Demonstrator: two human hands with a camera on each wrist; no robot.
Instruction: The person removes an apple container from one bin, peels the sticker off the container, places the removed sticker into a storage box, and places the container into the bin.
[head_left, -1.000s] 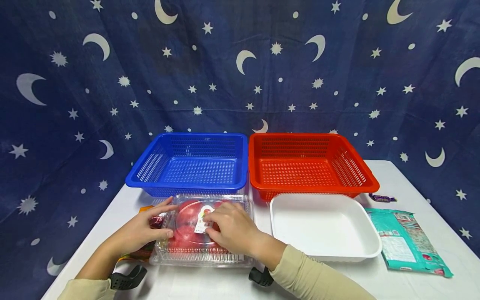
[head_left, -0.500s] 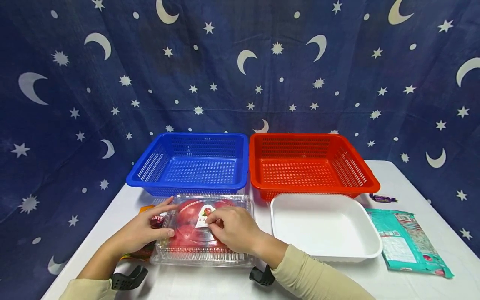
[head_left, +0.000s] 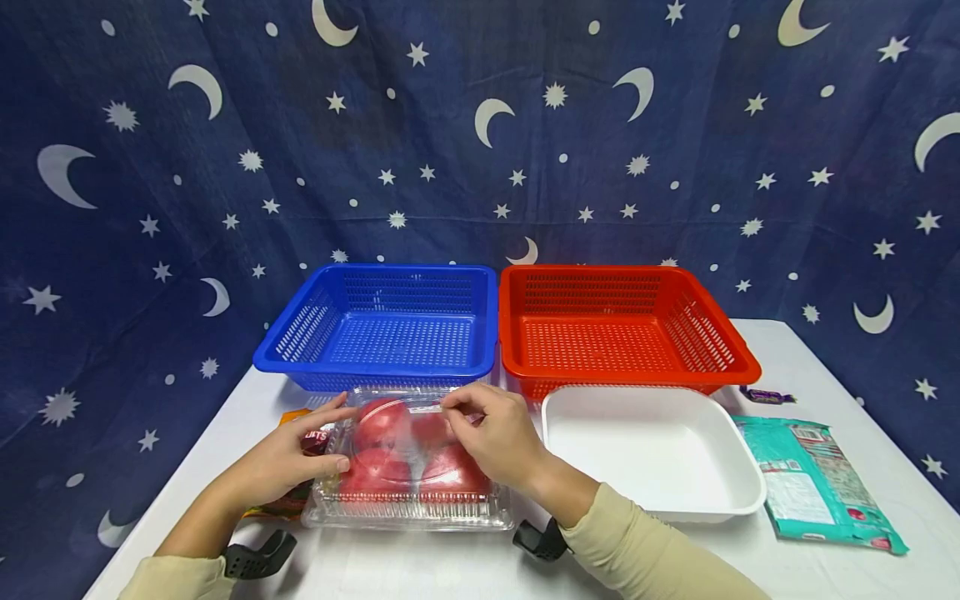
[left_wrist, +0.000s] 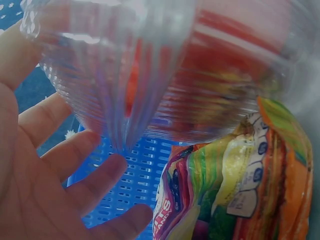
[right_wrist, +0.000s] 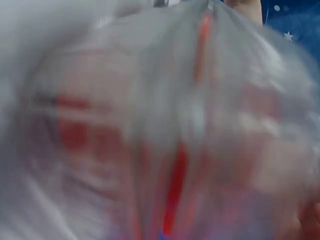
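Note:
A clear plastic clamshell box point(head_left: 408, 518) lies on the table, with several red, round, tomato-like fruits point(head_left: 377, 475) inside. My left hand point(head_left: 281, 462) rests at the box's left side with its fingers spread and fairly straight; in the left wrist view the box point(left_wrist: 125, 100) fills the top, beside the fingers. Over the lid's right part, my right hand point(head_left: 498, 437) has its thumb and index finger pinched together on a white sticker label point(head_left: 430, 408), of which only a sliver shows. The right wrist view is blurred by motion, showing the ribbed box wall point(right_wrist: 195, 120).
A blue basket point(head_left: 375, 371) and a red basket point(head_left: 630, 379) stand behind. To the right are a white tray point(head_left: 652, 467), a teal packet point(head_left: 802, 492) and a small purple-wrapped candy point(head_left: 767, 397). A colourful candy bag point(left_wrist: 220, 195) lies left of the box, partly under my left hand.
The right hand has peeled the white label off the lid's middle and moved right and away from me. The fruits now show where the label was. The left hand stays put.

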